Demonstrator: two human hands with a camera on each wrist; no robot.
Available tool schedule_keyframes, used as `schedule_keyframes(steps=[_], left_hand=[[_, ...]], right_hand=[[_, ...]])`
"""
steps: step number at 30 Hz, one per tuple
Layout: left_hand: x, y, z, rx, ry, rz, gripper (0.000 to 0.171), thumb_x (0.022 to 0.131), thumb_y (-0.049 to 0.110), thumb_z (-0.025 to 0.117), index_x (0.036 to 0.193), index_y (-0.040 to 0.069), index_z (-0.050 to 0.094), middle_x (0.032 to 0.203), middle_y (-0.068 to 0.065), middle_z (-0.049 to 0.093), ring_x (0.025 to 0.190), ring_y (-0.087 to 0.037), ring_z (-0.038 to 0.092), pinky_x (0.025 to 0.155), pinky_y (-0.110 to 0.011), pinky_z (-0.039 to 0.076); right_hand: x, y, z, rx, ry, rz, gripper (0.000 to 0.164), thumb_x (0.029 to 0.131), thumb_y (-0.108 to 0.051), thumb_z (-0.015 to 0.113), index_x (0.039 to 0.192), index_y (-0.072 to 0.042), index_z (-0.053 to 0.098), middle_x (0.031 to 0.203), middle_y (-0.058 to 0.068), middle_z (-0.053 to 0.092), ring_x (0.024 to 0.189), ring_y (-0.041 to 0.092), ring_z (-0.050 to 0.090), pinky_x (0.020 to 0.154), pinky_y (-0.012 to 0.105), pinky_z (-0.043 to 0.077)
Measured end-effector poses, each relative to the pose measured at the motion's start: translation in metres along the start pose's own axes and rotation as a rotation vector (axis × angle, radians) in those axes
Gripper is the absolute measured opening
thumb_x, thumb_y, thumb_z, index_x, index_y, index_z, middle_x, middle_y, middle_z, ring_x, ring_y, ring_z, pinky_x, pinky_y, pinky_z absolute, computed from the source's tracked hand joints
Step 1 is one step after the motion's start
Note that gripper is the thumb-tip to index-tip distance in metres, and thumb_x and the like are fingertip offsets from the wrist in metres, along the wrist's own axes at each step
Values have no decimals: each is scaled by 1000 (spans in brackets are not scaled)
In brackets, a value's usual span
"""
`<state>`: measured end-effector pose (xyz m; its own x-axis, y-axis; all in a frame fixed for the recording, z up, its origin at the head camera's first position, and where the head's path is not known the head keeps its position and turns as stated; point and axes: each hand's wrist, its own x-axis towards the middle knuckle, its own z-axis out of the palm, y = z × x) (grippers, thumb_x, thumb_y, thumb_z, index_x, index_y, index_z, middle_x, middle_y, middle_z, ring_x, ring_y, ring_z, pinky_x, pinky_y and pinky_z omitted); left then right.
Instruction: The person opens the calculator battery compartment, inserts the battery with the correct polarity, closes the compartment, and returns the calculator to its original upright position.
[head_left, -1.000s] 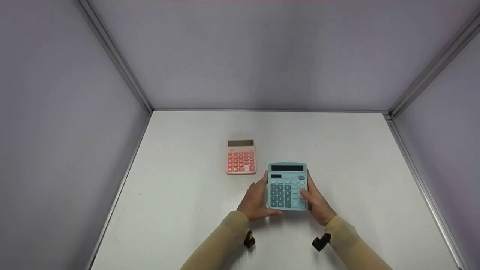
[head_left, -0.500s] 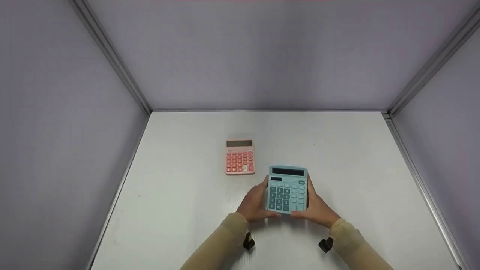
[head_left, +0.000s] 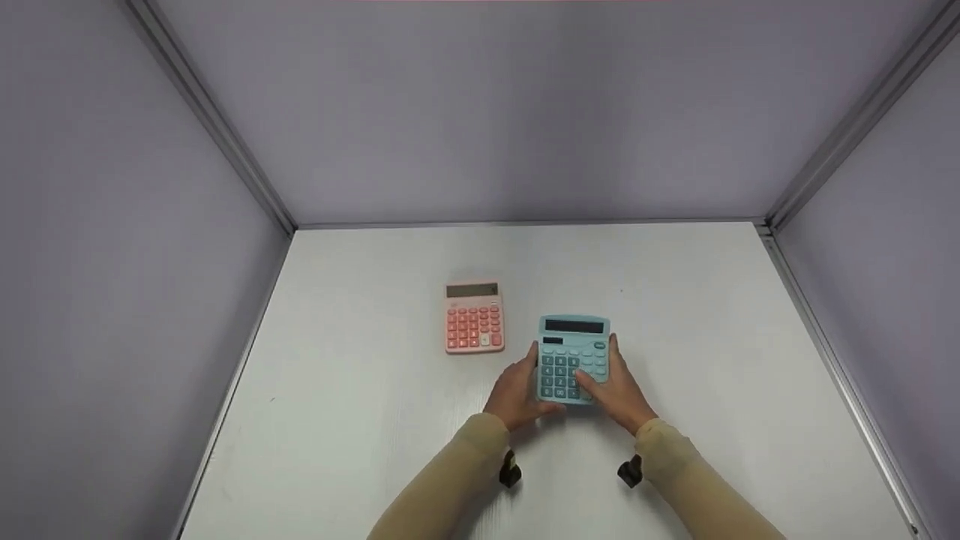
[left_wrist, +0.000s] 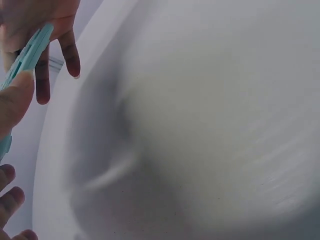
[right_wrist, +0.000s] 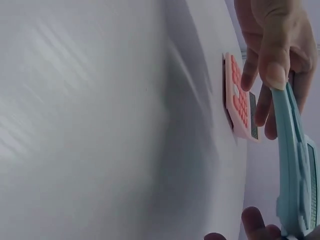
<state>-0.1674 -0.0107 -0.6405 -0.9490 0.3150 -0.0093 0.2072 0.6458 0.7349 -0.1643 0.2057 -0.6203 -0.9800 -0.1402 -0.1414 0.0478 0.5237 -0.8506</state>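
Note:
A light blue calculator [head_left: 574, 343] is held face up above the table, its display and keys toward the head camera. My left hand [head_left: 514, 394] grips its left side, with the thumb along the bottom edge; in the left wrist view that thumb [left_wrist: 19, 97] lies against the calculator's thin edge. On the other side my right hand [head_left: 621, 394] holds it, with the thumb reaching over the lower right keys. Fingers of both hands are partly hidden behind the calculator. To its left, a smaller pink calculator [head_left: 474, 321] lies face up on the table, touched by neither hand.
The white tabletop [head_left: 360, 337] is enclosed by a grey back wall [head_left: 525, 112] and side walls with metal frame edges. A black device [head_left: 509, 471] is worn below each wrist.
My right thumb went from the right-hand keys to the bottom edge, then back up over the keys. The blue calculator dipped slightly, then rose. The pink calculator stays on the table.

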Motion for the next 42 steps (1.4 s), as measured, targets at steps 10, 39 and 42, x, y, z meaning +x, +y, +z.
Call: schedule_keyframes(steps=[10,39,42], left_hand=[[24,-5,-3,316,49,-6,118,61,63,80,153,13,25,159,-10,17,146,-31,11,116,-46,15],[47,-14,14,413,-35,-159,119,66,68,74,154,11,19,161,-12,4,147,-28,0,117,-41,6],[50,-11,16,418,-54,-173,116,69,66,73,155,11,17,161,-10,4,147,-27,0,117,-39,7]], right_hand=[[25,30,-11,-188,-78,-192,147,56,-42,93,153,-25,-16,161,0,4,146,23,9,117,47,13],[59,54,-7,-614,-57,9,136,56,-79,71,156,-20,0,161,13,-1,146,37,-5,102,75,-4],[61,54,-10,-592,-48,13,135,56,-77,73,156,-22,1,161,13,1,145,37,-5,102,75,-5]])
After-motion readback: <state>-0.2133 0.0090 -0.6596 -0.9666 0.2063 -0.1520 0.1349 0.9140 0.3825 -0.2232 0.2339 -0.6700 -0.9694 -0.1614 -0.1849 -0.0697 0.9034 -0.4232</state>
